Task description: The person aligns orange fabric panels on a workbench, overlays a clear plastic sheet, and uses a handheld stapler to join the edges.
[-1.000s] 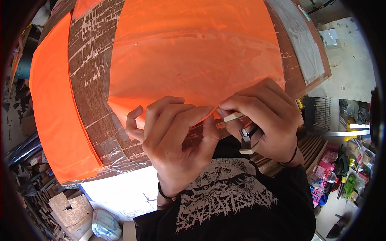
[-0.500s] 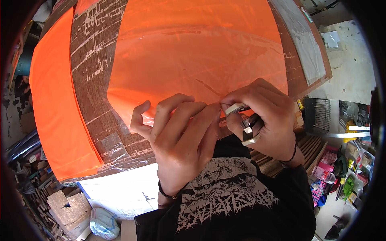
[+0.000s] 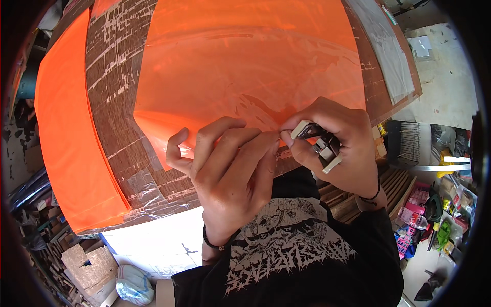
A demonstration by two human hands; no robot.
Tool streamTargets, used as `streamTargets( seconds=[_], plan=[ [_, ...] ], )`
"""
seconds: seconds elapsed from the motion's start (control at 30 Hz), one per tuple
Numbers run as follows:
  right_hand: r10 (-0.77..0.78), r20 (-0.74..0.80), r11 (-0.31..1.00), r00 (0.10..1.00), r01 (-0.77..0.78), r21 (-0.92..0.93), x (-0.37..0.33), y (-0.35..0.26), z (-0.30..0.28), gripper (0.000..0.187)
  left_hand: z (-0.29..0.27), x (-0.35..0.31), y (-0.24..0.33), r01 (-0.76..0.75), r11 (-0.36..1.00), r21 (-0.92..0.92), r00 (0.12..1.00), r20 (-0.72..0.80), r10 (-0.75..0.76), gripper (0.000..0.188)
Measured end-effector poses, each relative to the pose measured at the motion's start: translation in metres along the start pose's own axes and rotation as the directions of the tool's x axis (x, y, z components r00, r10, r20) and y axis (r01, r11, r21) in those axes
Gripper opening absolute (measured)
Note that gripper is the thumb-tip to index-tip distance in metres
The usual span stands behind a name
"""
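An orange sheet lies on the worn brown tabletop, with clear plastic film over it. At the near edge my left hand pinches the film and orange sheet between thumb and index finger, its other fingers raised and spread. Touching it, my right hand pinches the same edge with thumb and index finger. A small cream-and-black stapler is tucked in the right palm, partly hidden by the fingers. The film is creased just beyond the pinched spot.
More folded orange sheets lie at the table's left side. Clear plastic runs along the right edge of the brown tabletop. White paper with drawn lines sits below the near edge. A pink basket stands among clutter at right.
The stapler has turned and shifted slightly right within my right hand. Creases in the film beyond the fingers have grown deeper. My left hand keeps its pinch almost in place.
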State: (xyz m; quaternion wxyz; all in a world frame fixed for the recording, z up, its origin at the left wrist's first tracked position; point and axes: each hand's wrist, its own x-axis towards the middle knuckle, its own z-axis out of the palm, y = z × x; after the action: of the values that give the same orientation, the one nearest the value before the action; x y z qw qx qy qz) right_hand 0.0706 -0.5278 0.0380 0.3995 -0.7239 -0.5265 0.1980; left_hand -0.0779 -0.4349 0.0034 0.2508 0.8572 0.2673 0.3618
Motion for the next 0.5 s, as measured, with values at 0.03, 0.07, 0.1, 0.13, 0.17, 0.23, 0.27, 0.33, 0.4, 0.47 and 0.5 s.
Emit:
streamTargets(
  seconds=[0.03,0.07,0.1,0.13,0.17,0.23,0.27,0.33,0.4,0.47,0.5],
  plan=[
    [-0.014,-0.017,1.0,1.0,0.013,-0.003,-0.0003,0.0002,0.001,0.015,0.0001,0.0001,-0.0006,-0.001,1.0,-0.005,1.0,0.001,0.001,0.006],
    [-0.012,-0.016,1.0,1.0,0.012,-0.002,-0.0004,0.0,0.0013,0.015,0.0001,-0.0001,-0.0016,0.0,1.0,-0.005,1.0,0.003,0.0,0.006],
    [-0.007,-0.013,1.0,1.0,0.007,0.004,-0.0004,-0.0006,0.0013,0.015,0.0002,-0.0006,-0.0029,-0.011,1.0,-0.017,1.0,-0.005,0.011,0.007],
    [-0.002,-0.01,1.0,1.0,0.002,0.011,-0.0003,-0.0011,0.0013,0.015,0.0003,-0.001,-0.0039,-0.021,0.999,-0.028,1.0,-0.013,0.021,0.008],
    [-0.001,-0.008,1.0,1.0,0.001,0.012,0.0,-0.0016,0.0011,0.015,0.0,-0.0011,-0.0042,-0.019,0.999,-0.028,1.0,-0.012,0.019,0.008],
    [0.04,0.011,0.999,0.999,-0.04,0.035,0.0007,-0.0021,0.0013,0.015,-0.001,-0.0011,-0.0047,-0.023,0.999,-0.023,1.0,-0.012,0.022,0.009],
    [0.042,0.011,0.999,0.999,-0.042,0.034,0.0005,-0.0002,0.0019,0.015,-0.0007,-0.0008,-0.0048,-0.022,0.999,-0.025,1.0,-0.011,0.022,0.009],
    [-0.021,-0.006,1.0,1.0,0.021,-0.007,0.0003,0.0047,0.0039,0.016,0.0001,-0.0003,-0.0049,-0.03,0.999,-0.011,0.999,-0.01,0.03,0.009],
    [0.012,0.007,1.0,1.0,-0.012,-0.016,0.001,0.0013,0.0039,0.016,0.0004,-0.0003,-0.0052,-0.024,1.0,-0.009,1.0,-0.007,0.024,0.009],
    [0.044,0.019,0.999,0.999,-0.044,-0.028,0.0013,0.0006,0.0055,0.015,0.0007,-0.0001,-0.0059,-0.019,1.0,-0.007,1.0,-0.005,0.019,0.009],
    [0.064,0.002,0.998,0.998,-0.064,-0.005,0.0011,0.0019,0.0075,0.014,0.0009,0.0001,-0.0062,-0.019,1.0,-0.009,1.0,-0.004,0.019,0.009]
  ],
)
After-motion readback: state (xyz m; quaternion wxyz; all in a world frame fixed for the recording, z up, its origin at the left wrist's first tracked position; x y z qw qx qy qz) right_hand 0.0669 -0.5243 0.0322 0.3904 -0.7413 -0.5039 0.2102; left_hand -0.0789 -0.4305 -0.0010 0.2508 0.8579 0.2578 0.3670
